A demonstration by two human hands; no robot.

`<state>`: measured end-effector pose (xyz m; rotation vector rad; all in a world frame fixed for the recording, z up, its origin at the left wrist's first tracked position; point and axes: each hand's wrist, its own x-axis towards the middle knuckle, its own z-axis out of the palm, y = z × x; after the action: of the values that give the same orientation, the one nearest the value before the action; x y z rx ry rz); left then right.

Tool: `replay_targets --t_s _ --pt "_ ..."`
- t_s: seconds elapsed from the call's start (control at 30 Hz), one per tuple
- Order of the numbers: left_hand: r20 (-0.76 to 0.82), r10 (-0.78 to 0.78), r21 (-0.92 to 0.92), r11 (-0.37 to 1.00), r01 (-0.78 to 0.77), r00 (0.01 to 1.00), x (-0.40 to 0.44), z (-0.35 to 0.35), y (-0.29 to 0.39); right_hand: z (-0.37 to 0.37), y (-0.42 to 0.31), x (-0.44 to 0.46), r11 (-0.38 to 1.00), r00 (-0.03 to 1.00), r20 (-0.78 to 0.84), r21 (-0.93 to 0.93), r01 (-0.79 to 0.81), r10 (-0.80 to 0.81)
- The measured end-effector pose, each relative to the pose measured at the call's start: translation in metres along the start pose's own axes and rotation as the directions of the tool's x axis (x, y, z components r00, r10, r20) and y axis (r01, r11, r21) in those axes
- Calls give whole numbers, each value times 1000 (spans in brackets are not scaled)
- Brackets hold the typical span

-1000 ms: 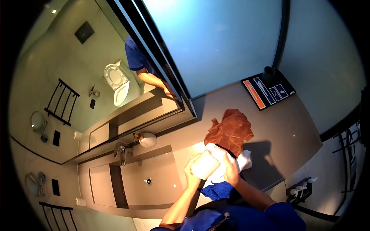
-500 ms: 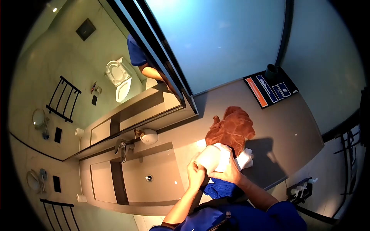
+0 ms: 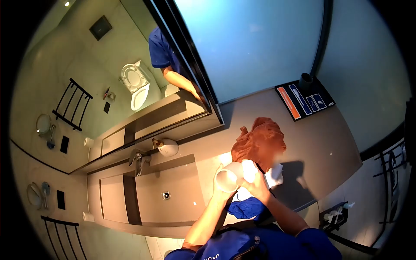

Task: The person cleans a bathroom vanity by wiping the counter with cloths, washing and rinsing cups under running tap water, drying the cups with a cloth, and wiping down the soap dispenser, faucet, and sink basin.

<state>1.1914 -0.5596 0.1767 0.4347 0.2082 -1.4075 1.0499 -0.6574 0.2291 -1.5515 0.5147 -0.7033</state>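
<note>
My left hand (image 3: pixel 220 189) is wrapped around a pale cup (image 3: pixel 231 174), its round mouth tilted toward me. Beside the cup my right hand (image 3: pixel 259 187) grips a white cloth (image 3: pixel 248 168), pressed near the cup's side; its fingertips are partly hidden. A crumpled brown cloth (image 3: pixel 260 141) lies on the counter just beyond my hands. Below them sits a bunched blue cloth (image 3: pixel 246 209), and to the right of my right hand is another white crumpled piece (image 3: pixel 274 175).
To the left is a sink (image 3: pixel 173 210) with a faucet (image 3: pixel 138 162) and a soap dispenser (image 3: pixel 167 147). A black tray (image 3: pixel 308 105) with packets and a dark cup (image 3: pixel 305 80) stands at the far right of the counter (image 3: pixel 329 143). A mirror (image 3: pixel 104 86) lines the wall.
The cup has turned so its mouth now faces me. My left hand has shifted round its side, and the white cloth in my right hand has moved to the cup's right.
</note>
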Motion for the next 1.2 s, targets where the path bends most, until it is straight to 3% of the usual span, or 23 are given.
replay_targets --t_s 0.03,0.07,0.13,0.2,0.27,0.43,0.47,0.53,0.6,0.67,0.7,0.73,0.77,0.83,0.87,0.93,0.97,1.0,1.03,1.07,1.13,1.17,1.2 --pt "5 8 -2 1000 -8 1000 0 -5 -1 7 -3 -6 980 995 -71 -189 60 -75" --pt "-12 51 5 999 -50 999 2 -10 -2 11 -8 -8 979 995 -60 -193 69 -81" --pt "-50 132 12 991 -131 990 -1 -3 -6 17 -15 -16 899 955 -148 -400 180 -257" --pt "31 151 -84 985 -148 988 -8 2 -8 21 18 -16 827 845 -260 -467 314 -468" --pt "-220 157 71 987 -145 963 -13 4 -9 15 17 -19 858 873 -284 -453 241 -395" --pt "-89 18 77 997 -11 996 -28 -4 -10 3 -13 -38 784 833 -217 -516 344 -508" --pt "-133 28 120 993 -12 991 -32 -1 -4 -2 -12 -49 831 865 -287 -507 228 -412" --pt "-202 19 177 984 18 979 -42 11 10 -5 -29 -55 834 832 -231 -382 399 -504" --pt "-179 -13 228 972 54 984 -43 2 21 -8 -59 -54 724 916 155 -569 390 -371" --pt "-102 -17 442 895 61 995 -42 -6 22 0 -66 -45 644 827 494 -547 535 -268" --pt "-181 56 608 791 67 982 -42 -3 17 3 -66 -44 549 769 609 -583 599 -192" --pt "-151 140 754 656 22 979 -56 14 16 5 -65 -43 451 701 707 -597 664 -96" --pt "-136 139 801 598 26 981 -61 14 16 7 -63 -44 448 706 702 -604 659 -94" --pt "-117 130 845 534 30 985 -72 21 16 12 -61 -45 479 695 713 -644 597 92" --pt "-85 184 893 450 -7 979 -79 26 15 18 -61 -46 475 702 705 -652 591 95" --pt "-36 219 931 363 -47 975 -80 27 15 37 -62 -53 723 755 609 -406 559 -242" --pt "246 407 953 67 -297 880 -79 21 16 43 -48 -63 766 796 543 -381 517 -267" --pt "530 489 847 -261 -464 692 -80 16 17 46 -45 -77 938 860 506 -326 116 70" --pt "420 466 907 -193 -374 778 -97 37 20 47 -29 -88 973 859 472 -198 -116 198" --pt "472 463 881 -262 -394 750 -100 37 20 48 -14 -94 939 828 457 -49 -341 324" --pt "559 482 828 -372 -421 674 -106 35 18 49 -14 -92 952 853 452 25 -306 262" --pt "558 475 827 -382 -412 680 -109 38 19 46 -7 -91 827 833 445 290 -482 329" --pt "617 424 781 -436 -448 663 -111 43 20 45 0 -90 609 799 460 522 -597 387"
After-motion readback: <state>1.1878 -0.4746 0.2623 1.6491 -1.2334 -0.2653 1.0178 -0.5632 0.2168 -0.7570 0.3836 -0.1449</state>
